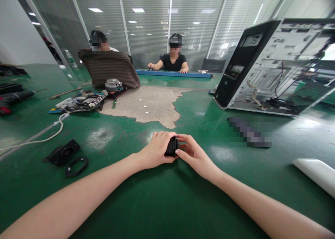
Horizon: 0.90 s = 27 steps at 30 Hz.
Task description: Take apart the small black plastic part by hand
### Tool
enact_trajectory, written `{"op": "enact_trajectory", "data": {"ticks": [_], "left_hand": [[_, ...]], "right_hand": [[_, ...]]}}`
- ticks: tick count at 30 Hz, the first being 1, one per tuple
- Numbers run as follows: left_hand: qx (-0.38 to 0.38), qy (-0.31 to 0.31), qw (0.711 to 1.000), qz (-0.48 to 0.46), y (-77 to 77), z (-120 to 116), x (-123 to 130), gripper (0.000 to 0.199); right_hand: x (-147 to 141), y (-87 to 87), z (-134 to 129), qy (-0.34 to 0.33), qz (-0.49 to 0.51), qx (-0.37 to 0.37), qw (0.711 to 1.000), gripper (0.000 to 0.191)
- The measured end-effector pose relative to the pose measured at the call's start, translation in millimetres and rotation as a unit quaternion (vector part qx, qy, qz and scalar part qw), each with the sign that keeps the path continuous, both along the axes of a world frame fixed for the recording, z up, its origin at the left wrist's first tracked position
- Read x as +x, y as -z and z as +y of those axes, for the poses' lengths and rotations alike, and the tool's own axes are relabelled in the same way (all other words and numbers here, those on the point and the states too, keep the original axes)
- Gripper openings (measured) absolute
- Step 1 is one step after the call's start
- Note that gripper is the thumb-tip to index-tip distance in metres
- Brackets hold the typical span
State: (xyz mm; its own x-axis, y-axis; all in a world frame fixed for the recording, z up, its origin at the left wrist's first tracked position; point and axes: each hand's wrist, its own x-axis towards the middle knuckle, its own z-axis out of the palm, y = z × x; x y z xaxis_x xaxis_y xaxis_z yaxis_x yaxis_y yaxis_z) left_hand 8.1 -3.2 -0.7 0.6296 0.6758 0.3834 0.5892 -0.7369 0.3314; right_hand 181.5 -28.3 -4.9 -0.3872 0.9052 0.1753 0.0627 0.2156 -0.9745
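A small black part (pixel 171 147) is held between my two hands above the green table (pixel 162 204), near the middle of the view. My left hand (pixel 156 149) wraps round its left side, fingers over the top. On its right side, my right hand (pixel 194 153) grips the black edge with thumb and fingers. The palm sides of the part are hidden by the hands. To the left lie a black square piece with a round opening (pixel 65 152) and a black ring (pixel 81 166).
An open computer case (pixel 261 71) stands at the right, with a pixelated dark object (pixel 248 132) and a white object (pixel 315 172) nearer. Circuit boards (pixel 81 101), a cable (pixel 61 127) and a drill (pixel 13 98) lie left. Two people sit across the table.
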Motion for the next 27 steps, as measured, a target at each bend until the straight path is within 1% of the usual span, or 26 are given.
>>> {"op": "enact_trajectory", "data": {"ticks": [3,7,13,16,21,27], "left_hand": [[0.001,0.002,1.0,0.0,-0.5,-0.2,-0.1,0.054],[0.001,0.002,1.0,0.001,-0.4,-0.2,-0.1,0.054],[0.001,0.002,1.0,0.003,-0.2,-0.1,0.1,0.053],[0.004,0.003,1.0,0.007,0.2,0.1,0.0,0.054],[0.009,0.004,1.0,0.003,0.8,0.5,0.1,0.055],[0.007,0.004,1.0,0.001,0.9,0.0,0.0,0.055]], "right_hand": [[-0.1,-0.4,-0.3,-0.013,-0.003,-0.004,1.0,0.029],[-0.5,-0.7,-1.1,-0.026,0.016,0.002,1.0,0.025],[-0.7,0.5,-0.7,-0.017,0.044,0.006,0.999,0.016],[-1.0,1.2,0.3,-0.008,0.032,0.001,0.999,0.018],[-0.6,1.3,1.3,0.005,0.007,0.0,1.0,0.032],[0.1,-0.3,0.6,-0.019,0.022,-0.007,1.0,0.025]]}}
